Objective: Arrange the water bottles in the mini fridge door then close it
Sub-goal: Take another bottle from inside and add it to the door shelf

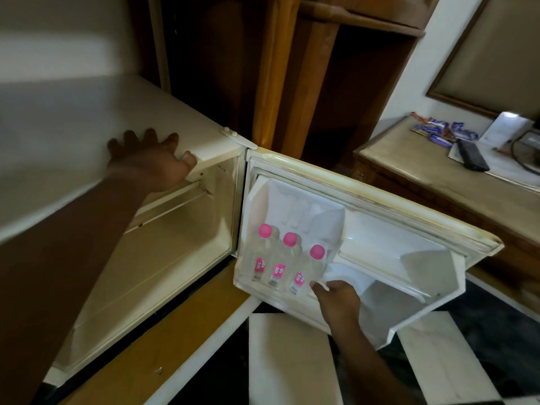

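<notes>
Left hand (149,159): fingers spread flat on the mini fridge (87,118) top, thumb hooked over its front edge
Right hand (336,299): curled over the door shelf (263,287) rim, holding no bottle
Water bottles (287,258): three, pink caps, upright in a row in the shelf's hinge-side end
Fridge door (380,229): swung wide open
Side table (409,168): packets, dark remote
</notes>
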Action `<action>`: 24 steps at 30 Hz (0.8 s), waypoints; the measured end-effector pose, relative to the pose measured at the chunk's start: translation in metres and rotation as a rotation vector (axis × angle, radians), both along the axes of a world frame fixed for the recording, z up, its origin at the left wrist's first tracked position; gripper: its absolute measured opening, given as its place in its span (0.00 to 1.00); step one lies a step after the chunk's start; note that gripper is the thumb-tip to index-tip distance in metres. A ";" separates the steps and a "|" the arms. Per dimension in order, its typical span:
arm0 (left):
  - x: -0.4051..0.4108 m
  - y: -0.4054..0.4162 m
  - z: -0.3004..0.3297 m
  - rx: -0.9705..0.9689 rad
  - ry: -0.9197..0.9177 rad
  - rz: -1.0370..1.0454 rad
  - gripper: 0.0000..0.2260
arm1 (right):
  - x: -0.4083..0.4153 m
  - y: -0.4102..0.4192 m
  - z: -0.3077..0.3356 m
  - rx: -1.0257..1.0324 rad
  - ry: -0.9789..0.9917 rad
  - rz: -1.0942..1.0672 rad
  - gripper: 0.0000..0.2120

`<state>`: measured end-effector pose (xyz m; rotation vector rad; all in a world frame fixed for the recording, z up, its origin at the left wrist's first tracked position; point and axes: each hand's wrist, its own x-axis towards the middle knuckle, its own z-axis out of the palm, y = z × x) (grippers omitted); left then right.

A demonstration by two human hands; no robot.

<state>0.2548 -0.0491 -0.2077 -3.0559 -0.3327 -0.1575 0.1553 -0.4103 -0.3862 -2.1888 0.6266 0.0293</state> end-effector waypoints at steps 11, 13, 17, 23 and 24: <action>-0.009 -0.007 0.006 0.007 -0.016 -0.001 0.33 | -0.011 0.000 0.145 -0.285 -0.614 0.422 0.07; -0.010 -0.006 0.005 0.002 -0.024 0.002 0.33 | 0.012 -0.014 0.168 -0.500 -0.731 0.395 0.15; -0.007 -0.006 0.003 -0.028 -0.011 0.010 0.34 | 0.049 -0.059 0.184 -0.848 -0.362 0.363 0.34; -0.004 -0.005 0.003 -0.034 0.000 0.019 0.35 | 0.041 -0.082 0.170 -1.040 -0.146 0.403 0.47; -0.004 -0.007 0.003 -0.043 -0.001 0.016 0.35 | 0.038 -0.080 0.169 -1.077 -0.149 0.401 0.49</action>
